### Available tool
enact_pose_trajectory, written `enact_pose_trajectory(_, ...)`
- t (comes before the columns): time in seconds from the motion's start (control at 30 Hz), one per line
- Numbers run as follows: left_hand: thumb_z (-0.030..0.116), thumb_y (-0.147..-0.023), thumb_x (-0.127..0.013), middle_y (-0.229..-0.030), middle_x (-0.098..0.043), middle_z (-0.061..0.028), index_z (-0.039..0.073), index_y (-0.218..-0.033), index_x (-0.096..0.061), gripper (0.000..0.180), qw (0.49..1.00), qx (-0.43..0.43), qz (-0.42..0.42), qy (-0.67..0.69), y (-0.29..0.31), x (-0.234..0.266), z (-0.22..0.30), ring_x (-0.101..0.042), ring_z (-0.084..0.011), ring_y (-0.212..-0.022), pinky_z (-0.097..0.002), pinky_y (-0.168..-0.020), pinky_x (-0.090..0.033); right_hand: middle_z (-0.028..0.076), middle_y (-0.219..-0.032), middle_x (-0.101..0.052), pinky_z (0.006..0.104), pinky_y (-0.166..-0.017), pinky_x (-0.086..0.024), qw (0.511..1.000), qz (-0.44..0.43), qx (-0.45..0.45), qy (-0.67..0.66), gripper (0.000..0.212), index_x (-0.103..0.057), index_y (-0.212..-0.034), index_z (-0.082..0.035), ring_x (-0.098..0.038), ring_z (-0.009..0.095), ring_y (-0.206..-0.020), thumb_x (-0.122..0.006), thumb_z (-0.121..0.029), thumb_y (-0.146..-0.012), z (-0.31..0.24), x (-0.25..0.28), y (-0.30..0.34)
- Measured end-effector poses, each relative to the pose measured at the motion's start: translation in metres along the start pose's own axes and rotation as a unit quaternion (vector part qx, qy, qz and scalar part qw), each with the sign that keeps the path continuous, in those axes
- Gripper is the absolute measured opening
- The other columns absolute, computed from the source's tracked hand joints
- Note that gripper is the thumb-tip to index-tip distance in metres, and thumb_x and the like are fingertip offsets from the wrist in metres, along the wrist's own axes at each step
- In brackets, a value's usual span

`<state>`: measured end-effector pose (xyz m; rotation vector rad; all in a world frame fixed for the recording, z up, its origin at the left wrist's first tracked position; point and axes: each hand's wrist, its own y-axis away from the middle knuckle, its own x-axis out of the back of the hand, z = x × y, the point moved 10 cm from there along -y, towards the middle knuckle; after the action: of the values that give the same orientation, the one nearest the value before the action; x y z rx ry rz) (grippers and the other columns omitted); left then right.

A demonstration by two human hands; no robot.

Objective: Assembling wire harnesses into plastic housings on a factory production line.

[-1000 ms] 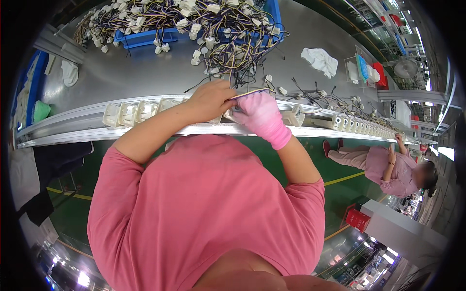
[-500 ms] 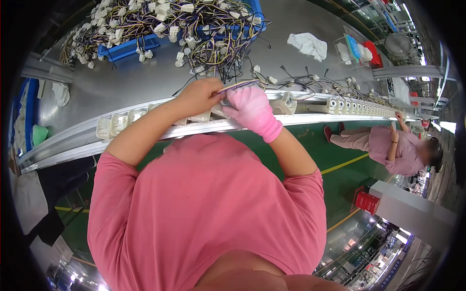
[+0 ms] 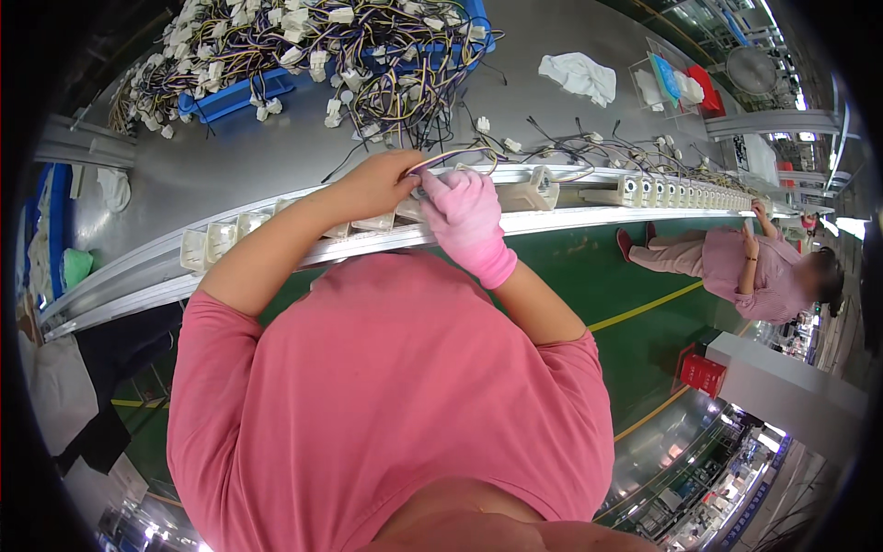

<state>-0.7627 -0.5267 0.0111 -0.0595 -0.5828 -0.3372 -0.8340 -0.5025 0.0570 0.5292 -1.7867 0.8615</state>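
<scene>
At the rail in front of my chest, my bare left hand [image 3: 379, 182] pinches a yellow-and-purple wire lead [image 3: 465, 150], which arcs over toward the right. My right hand [image 3: 465, 219], in a pink-and-white glove, is closed right beside it at the same wire; its fingertips are partly hidden. Beneath both hands runs a metal rail [image 3: 575, 220] holding a row of white plastic housings [image 3: 221, 241]. One housing [image 3: 539, 191] stands just right of my glove, with a wire near it. My left forearm covers some of the housings.
Beyond the rail, tangled wires with white connectors [image 3: 405, 101] heap over a blue bin [image 3: 241, 97]. Loose leads [image 3: 589, 147] lie along the rail to the right. A white cloth [image 3: 578, 77] lies on the metal table [image 3: 515, 101]. A co-worker [image 3: 750, 262] stands farther down the line.
My gloved right hand has turned and drawn slightly nearer to me, its wrist lower. My left hand stays nearly in place on the wire lead. The view has shifted a little.
</scene>
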Motion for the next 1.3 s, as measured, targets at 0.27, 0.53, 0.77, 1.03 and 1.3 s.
enact_pose_trajectory(0.27,0.006,-0.077,-0.052,-0.087,-0.052,-0.0153,0.001,-0.088,-0.051,0.013,0.996,-0.026,0.053,-0.068,0.008,0.004,0.004,-0.052,-0.0323,-0.083,-0.0386,-0.071,-0.042,0.007,-0.076,-0.052,0.0374,-0.069,-0.037,0.998,-0.037,-0.049,-0.017,0.022,-0.057,-0.090,-0.006,-0.051,0.025,-0.077,-0.056,-0.021,-0.074,0.000,-0.007,-0.006)
enact_pose_trajectory(0.53,0.003,-0.072,-0.057,-0.082,-0.054,-0.0136,0.000,-0.087,-0.053,0.016,0.998,0.032,-0.019,0.049,0.003,-0.001,-0.020,-0.054,-0.0258,-0.075,-0.0341,-0.067,-0.043,0.006,-0.077,-0.052,0.0380,-0.069,-0.039,0.999,0.004,-0.046,-0.029,0.023,-0.059,-0.093,-0.009,-0.051,0.025,-0.076,-0.060,-0.017,-0.071,-0.008,-0.003,-0.004)
enact_pose_trajectory(0.77,0.004,-0.072,-0.057,-0.085,-0.053,-0.0139,0.000,-0.087,-0.051,0.017,0.997,0.039,-0.028,0.064,0.006,-0.001,-0.020,-0.053,-0.0262,-0.079,-0.0344,-0.069,-0.043,0.007,-0.078,-0.052,0.0382,-0.070,-0.039,0.997,-0.065,0.036,0.021,0.017,-0.057,-0.085,-0.007,-0.052,0.026,-0.078,-0.058,-0.018,-0.071,-0.017,-0.016,-0.011)
enact_pose_trajectory(1.03,0.001,-0.074,-0.055,-0.086,-0.052,-0.0136,0.000,-0.092,-0.050,0.018,1.000,0.008,-0.015,0.001,0.003,-0.002,-0.016,-0.052,-0.0244,-0.078,-0.0317,-0.069,-0.043,0.010,-0.069,-0.052,0.0392,-0.059,-0.041,0.987,-0.133,0.088,0.022,0.015,-0.056,-0.081,-0.007,-0.053,0.027,-0.067,-0.057,-0.015,-0.068,-0.018,-0.007,-0.027)
enact_pose_trajectory(1.3,0.014,-0.080,-0.055,-0.087,-0.056,-0.0155,0.001,-0.088,-0.058,0.016,0.998,-0.019,0.008,-0.052,0.014,0.008,-0.002,-0.054,-0.0303,-0.084,-0.0393,-0.073,-0.042,0.006,-0.069,-0.054,0.0336,-0.066,-0.041,0.983,-0.108,0.143,-0.033,0.027,-0.054,-0.098,-0.008,-0.054,0.026,-0.071,-0.057,-0.015,-0.072,-0.002,-0.011,-0.040)
